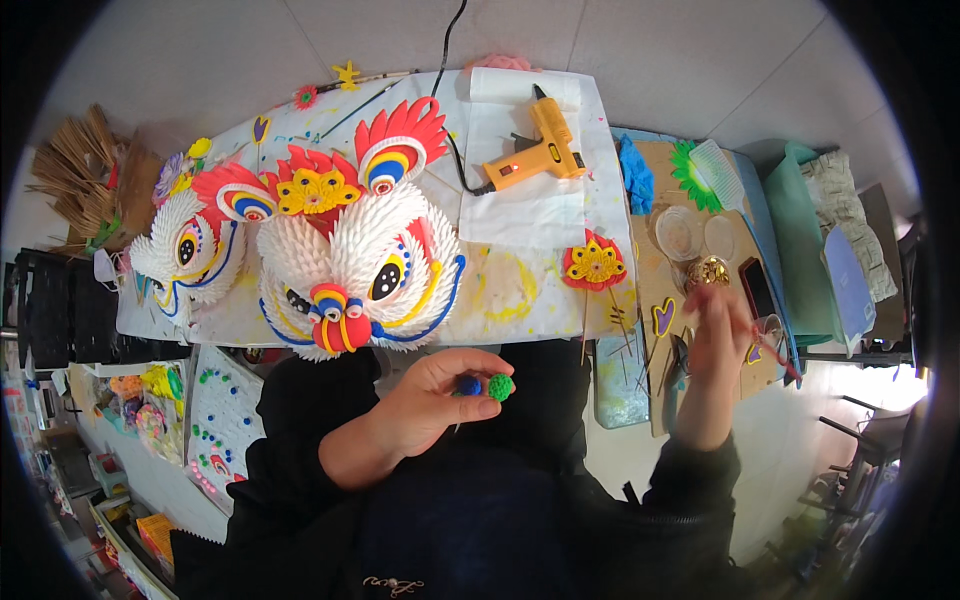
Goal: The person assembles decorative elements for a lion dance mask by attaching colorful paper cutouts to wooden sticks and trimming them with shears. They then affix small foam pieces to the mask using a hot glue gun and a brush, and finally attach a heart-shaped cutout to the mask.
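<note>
your left hand (440, 395) is curling half shut and pinching a blue ball (469, 385) and a green ball (501, 387) at its fingertips, just in front of your dark top. your right hand (715, 335) is reaching out over the brown board (655, 290) near a shiny gold cup (708, 270); it looks blurry, so you cannot tell how open it is. a big paper lion head (355, 270) is lying on the desk (520, 295), with a yellow glue gun (540, 150) behind it.
</note>
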